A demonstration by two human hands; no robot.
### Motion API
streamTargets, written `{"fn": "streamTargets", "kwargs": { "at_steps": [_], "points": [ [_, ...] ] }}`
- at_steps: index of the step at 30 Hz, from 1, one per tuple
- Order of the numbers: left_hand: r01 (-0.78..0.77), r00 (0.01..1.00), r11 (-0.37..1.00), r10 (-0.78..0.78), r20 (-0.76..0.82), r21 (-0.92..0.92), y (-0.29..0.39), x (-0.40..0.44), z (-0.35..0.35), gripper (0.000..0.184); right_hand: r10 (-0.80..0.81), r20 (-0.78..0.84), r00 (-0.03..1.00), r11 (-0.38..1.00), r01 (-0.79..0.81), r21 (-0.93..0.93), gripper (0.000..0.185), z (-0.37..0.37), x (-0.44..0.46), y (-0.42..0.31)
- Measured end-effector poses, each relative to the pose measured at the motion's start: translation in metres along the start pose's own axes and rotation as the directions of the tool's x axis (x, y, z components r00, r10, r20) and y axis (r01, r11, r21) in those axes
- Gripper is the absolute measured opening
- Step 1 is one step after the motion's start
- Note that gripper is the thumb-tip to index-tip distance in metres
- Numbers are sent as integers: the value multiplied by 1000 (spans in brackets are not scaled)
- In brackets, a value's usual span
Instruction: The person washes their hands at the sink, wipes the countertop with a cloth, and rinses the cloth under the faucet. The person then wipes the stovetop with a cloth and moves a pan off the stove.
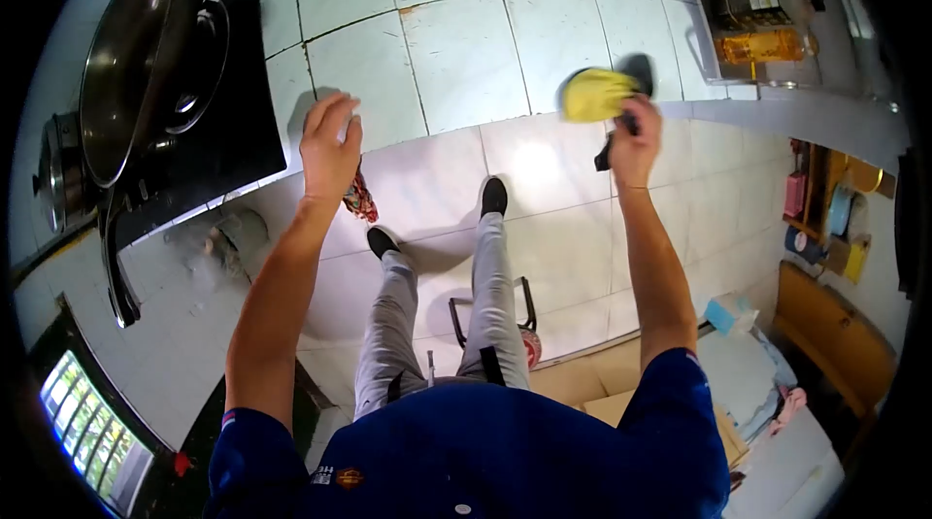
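My left hand is at the front edge of the tiled counter, just right of the black stove. Its fingers are loosely bent with the thumb apart, and no object shows in them. Beside that wrist a patterned red cloth hangs in front of the counter; what holds it is hidden. My right hand grips a yellow-and-black piece over the counter's edge. Motion blurs this piece, so its exact kind is unclear. A black end sticks out below the fingers.
A steel pan stands tilted on the black stove, its handle jutting past the front edge. Bottles stand on a rack at the right. Behind me are a stool and a wooden chair.
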State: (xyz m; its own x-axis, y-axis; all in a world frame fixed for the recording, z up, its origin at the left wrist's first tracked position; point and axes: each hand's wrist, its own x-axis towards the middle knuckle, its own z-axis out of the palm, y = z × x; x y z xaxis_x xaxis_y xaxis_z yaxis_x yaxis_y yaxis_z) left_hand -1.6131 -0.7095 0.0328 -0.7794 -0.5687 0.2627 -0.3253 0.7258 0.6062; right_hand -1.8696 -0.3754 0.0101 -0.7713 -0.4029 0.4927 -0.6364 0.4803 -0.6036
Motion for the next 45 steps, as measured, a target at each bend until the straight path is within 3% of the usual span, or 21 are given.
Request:
{"fn": "streamTargets", "kwargs": {
  "at_steps": [2, 6, 10, 13, 18, 24, 25, 26, 27, 28, 29, 30, 32, 33, 34, 36, 38, 41, 42, 44, 45],
  "points": [
    [-24, 1000, 998, 24, 3, 64, -8, 17, 17, 25, 726, -89, 682, 557, -506, 659, 38, -7, 0, -3],
    [-91, 995, 935, 101, -10, 343, -12, 24, 44, 36, 891, -96, 443, 277, -365, 889, 59, 29, -4, -4],
    [-150, 989, 910, 138, 59, 387, -14, 25, 46, 38, 946, 66, 318, 26, -279, 960, 61, 97, -21, -51],
    [-185, 983, 879, 168, 78, 440, -14, 23, 49, 38, 972, 189, 139, -104, -465, 879, 44, 151, -61, -112],
    [-208, 978, 856, 184, 97, 472, -26, 24, 50, 37, 838, 539, -90, -541, -274, 795, 37, 196, -73, -212],
    [-226, 974, 818, 181, 137, 529, -22, 23, 53, 36, 725, 683, -92, -632, -483, 606, 28, 214, -91, -218],
    [-253, 967, 804, 215, 133, 538, -22, 23, 53, 36, 622, 746, -237, -734, -509, 450, 20, 214, -91, -219],
    [-270, 963, 801, 228, 144, 534, -23, 24, 55, 36, 623, 745, -237, -738, -495, 459, 20, 214, -91, -214],
    [-272, 962, 810, 239, 132, 519, -25, 23, 55, 37, 658, 752, 28, -367, -861, 353, 16, 218, -99, -211],
    [-272, 962, 818, 246, 119, 507, -26, 21, 53, 37, 549, 791, 270, 142, -963, 230, 13, 219, -107, -209],
    [-281, 959, 813, 254, 123, 509, -29, 23, 53, 37, 329, 848, 416, 633, -763, 129, 12, 220, -114, -209],
    [-268, 963, 819, 230, 138, 508, -33, 24, 54, 37, 75, 777, 626, 658, -616, 433, 14, 184, -109, -197],
    [-255, 967, 822, 209, 147, 510, -33, 23, 50, 38, 37, 519, 854, 515, -461, 723, 15, 184, -130, -198],
    [-223, 974, 833, 175, 141, 506, -29, 23, 51, 38, 58, 613, 788, 261, -605, 752, 14, 172, -135, -192],
    [-189, 981, 846, 142, 131, 498, -24, 23, 52, 38, 54, 807, 588, -276, -768, 578, 14, 158, -136, -186],
    [-197, 980, 875, 173, 95, 443, -20, 19, 51, 38, 11, 887, 462, -727, -605, 324, 16, 124, -133, -163],
    [-196, 980, 851, 164, 108, 487, -22, 20, 53, 38, 123, 850, 513, -784, -474, 400, 19, 74, -116, -133],
    [-181, 983, 861, 148, 107, 475, -18, 21, 52, 37, 685, 729, 15, -571, -610, 549, 50, 5, -63, -95],
    [-200, 980, 854, 166, 112, 481, -20, 20, 51, 37, 534, 842, 77, -725, -470, 503, 57, 12, -70, -60],
    [-168, 986, 862, 144, 88, 477, -18, 22, 52, 38, 633, 699, 333, -652, -258, 713, 48, 27, -68, -1],
    [-157, 988, 865, 132, 85, 476, -16, 22, 50, 39, 702, 638, 316, -636, -125, 762, 41, 21, -53, 11]
  ]
}}
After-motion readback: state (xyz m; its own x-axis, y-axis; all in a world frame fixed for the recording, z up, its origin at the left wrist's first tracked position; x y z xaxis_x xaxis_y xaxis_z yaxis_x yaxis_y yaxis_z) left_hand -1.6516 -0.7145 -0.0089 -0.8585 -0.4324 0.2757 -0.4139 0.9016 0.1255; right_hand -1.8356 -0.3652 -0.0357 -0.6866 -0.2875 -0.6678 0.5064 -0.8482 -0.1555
